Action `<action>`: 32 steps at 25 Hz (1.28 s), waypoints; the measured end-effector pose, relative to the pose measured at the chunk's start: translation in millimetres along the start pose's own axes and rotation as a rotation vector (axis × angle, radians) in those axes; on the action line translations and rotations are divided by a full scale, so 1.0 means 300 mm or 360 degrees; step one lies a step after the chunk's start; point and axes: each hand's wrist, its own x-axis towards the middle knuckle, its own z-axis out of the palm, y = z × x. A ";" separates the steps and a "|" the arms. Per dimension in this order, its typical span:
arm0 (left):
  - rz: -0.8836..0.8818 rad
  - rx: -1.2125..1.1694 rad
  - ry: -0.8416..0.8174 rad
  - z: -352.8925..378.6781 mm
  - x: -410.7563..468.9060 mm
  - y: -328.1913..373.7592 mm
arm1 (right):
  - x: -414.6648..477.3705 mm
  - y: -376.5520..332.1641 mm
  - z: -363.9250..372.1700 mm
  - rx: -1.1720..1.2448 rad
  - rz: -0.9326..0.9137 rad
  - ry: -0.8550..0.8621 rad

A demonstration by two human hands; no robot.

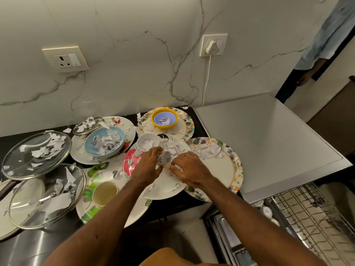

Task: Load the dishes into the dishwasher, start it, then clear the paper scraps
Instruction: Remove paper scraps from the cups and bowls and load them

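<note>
Cup (pixel 166 158) tipped in left hand (pixel 148 166), right hand (pixel 189 169) beside.

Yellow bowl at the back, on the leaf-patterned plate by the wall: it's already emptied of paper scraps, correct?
Not emptied. The head view shows the yellow bowl with a few paper scraps lying on its blue inside. The rest holds: it sits on the leaf-patterned plate by the wall.

Lighting up evenly and fairly brightly from overhead, casting only soft shadows beneath the plates (pixel 227 170). Glinting mildly on the glass lids (pixel 25 150) left of the plates. Bowing straight lines toward the edges. Smearing slightly throughout, blurring the rack (pixel 311 214) right of the plates.
</note>
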 end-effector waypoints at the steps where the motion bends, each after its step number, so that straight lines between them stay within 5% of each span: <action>1: 0.0006 -0.0001 0.0002 -0.003 0.001 -0.001 | -0.007 0.010 0.001 -0.0007 -0.0022 0.0085; 10: 0.0179 0.0004 -0.0138 0.005 0.011 0.043 | -0.008 -0.023 0.019 0.0038 0.0096 -0.0469; 19: 0.0072 -0.0023 0.0047 0.014 0.005 0.012 | -0.085 0.056 0.007 0.0204 0.0305 0.0151; 26: -0.0324 -0.1098 0.0103 0.066 0.026 0.149 | -0.081 0.022 -0.045 0.1906 0.1211 0.0121; 32: -0.0641 -0.1903 -0.0217 0.132 0.042 0.268 | -0.172 0.057 -0.057 0.1956 0.1117 0.0226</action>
